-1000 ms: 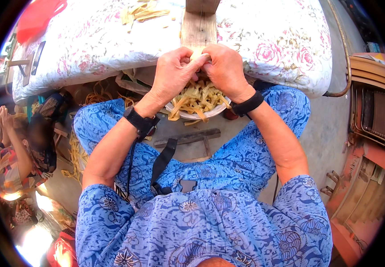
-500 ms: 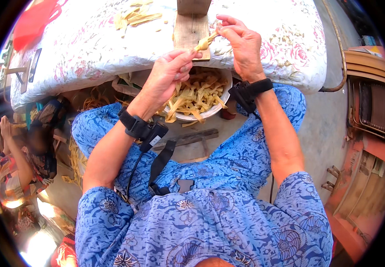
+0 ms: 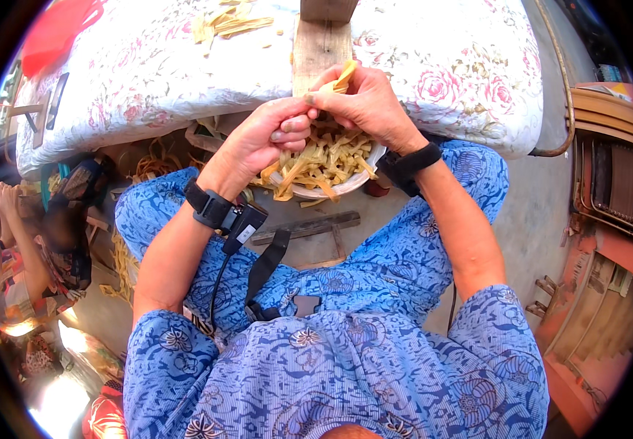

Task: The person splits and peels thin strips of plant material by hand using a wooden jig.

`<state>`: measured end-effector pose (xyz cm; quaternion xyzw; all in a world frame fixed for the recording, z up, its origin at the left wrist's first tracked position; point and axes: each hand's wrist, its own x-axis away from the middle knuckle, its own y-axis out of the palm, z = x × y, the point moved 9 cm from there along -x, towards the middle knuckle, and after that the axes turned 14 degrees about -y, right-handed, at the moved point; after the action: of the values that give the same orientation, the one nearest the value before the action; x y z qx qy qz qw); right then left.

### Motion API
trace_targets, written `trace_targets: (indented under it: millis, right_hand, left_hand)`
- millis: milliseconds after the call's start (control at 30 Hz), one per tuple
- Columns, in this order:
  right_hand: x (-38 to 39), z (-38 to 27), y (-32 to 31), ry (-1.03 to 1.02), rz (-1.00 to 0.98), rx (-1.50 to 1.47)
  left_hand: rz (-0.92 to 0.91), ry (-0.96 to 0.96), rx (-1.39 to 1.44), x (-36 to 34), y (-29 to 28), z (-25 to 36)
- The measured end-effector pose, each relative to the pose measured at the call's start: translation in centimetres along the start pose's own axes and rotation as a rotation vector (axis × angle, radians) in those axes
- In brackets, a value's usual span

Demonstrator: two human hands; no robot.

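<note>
A yellow strip (image 3: 345,76), like a dried leaf, stands up between the fingers of my right hand (image 3: 372,108), which is closed on it. My left hand (image 3: 276,134) is pinched against the right fingertips, at the strip's lower part. Fingers hide most of the strip and whatever shape it has there. Directly below both hands is a white basin (image 3: 347,186), heaped with short, folded yellow strip pieces (image 3: 329,162). Some pieces hang over its rim. Each wrist wears a black strap with a small device.
Ahead is a table with a flowered cloth (image 3: 448,58), carrying a wooden block stand (image 3: 319,51) and loose yellow strips (image 3: 234,22). A red bag (image 3: 56,36) lies far left. Wooden chairs (image 3: 609,164) stand at right. Another person (image 3: 27,271) sits at left, hands raised.
My right hand has come down and left to meet my left hand. The strip, earlier stretched between them with a knot-like fold, is now mostly covered by fingers.
</note>
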<state>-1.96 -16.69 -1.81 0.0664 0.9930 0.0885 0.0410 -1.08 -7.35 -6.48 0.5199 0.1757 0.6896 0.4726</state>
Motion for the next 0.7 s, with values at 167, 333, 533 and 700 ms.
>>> trace_targets:
  millis: [167, 333, 533, 700]
  right_hand:
    - [-0.1, 0.2, -2.7, 0.1, 0.167, -0.199]
    - [-2.6, -0.9, -4.9, 0.018, 0.267, -0.104]
    - [-6.9, 1.2, -8.1, -0.17, 0.397, 0.012]
    - [-6.3, 2.9, -8.3, -0.136, 0.428, 0.335]
  left_hand:
    - [0.138, 0.124, -0.218, 0.9, 0.1, 2.5]
    - [0.337, 0.317, -0.636, 0.9, 0.5, 8.0]
    - [0.59, 0.626, -1.01, -1.5, -1.4, 14.3]
    - [0.879, 0.658, -1.167, -2.6, -3.6, 13.7]
